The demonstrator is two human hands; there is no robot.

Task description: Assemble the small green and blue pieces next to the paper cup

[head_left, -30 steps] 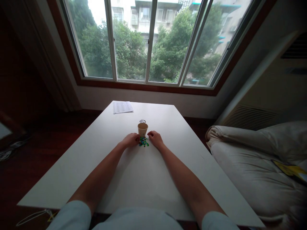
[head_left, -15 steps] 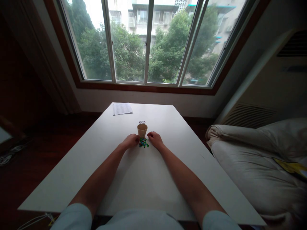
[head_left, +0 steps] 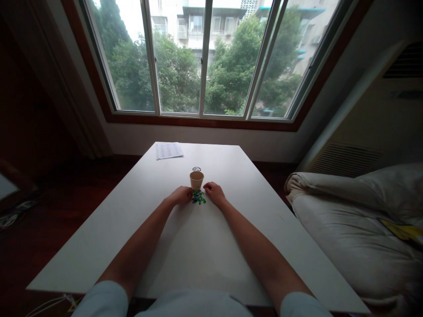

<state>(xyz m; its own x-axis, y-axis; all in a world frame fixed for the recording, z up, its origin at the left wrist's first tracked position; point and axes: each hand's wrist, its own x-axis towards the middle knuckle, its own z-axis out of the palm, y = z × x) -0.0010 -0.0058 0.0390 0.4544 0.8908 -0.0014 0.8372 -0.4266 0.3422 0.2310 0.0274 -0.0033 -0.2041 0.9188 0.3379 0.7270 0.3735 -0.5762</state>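
Note:
A brown paper cup (head_left: pixel 197 181) stands upright on the white table, its mouth facing up. Just in front of it lies a loose pile of small green, blue and dark beads (head_left: pixel 198 197). My left hand (head_left: pixel 181 195) rests at the pile's left edge with its fingers curled together. To the right of the cup, my right hand (head_left: pixel 214 192) is held with thumb and fingers pinched, apart from the beads. Whatever either pinch may hold is too small to make out. Behind the cup is a thin dark loop (head_left: pixel 196 169), perhaps a cord, partly hidden by the rim.
Printed sheets of paper (head_left: pixel 169 150) lie at the far left corner of the white table (head_left: pixel 198 259). A padded sofa (head_left: pixel 350 220) stands close along the right side. Beyond the far edge is a wall with a wide window (head_left: pixel 201 61). White cables (head_left: pixel 49 304) hang at the near left.

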